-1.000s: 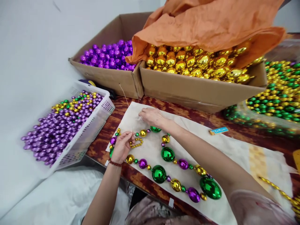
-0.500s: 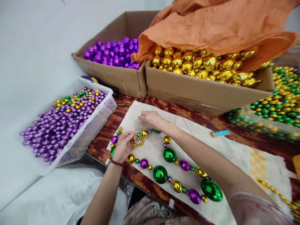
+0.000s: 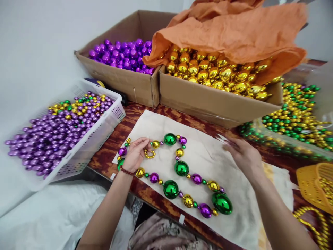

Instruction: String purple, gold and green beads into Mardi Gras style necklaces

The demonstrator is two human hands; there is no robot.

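Observation:
My left hand (image 3: 136, 152) is closed in a pinch on the end of a bead necklace (image 3: 171, 189), where gold, green and purple balls of mixed sizes lie in a loop. A short loop of small gold beads (image 3: 150, 154) hangs by its fingertips. Out to the right, clear of the necklace, my right hand (image 3: 243, 156) is closed around snips (image 3: 222, 139), whose two pale, pointed blades stick out to the left. The handle is hidden in the fingers. A white cloth (image 3: 153, 123) lies under the necklace.
Cardboard boxes of purple balls (image 3: 125, 55) and gold balls (image 3: 203, 66) stand at the back, an orange cloth (image 3: 229, 34) draped over the gold. On the left is a white basket (image 3: 104, 126) of beads. A yellow basket (image 3: 309, 177) and gold strands (image 3: 322, 225) lie right.
My right hand has moved from beside my left hand to the right, over where a small blue-labelled item lay, now out of sight. My left hand keeps its pinch. The view has shifted somewhat.

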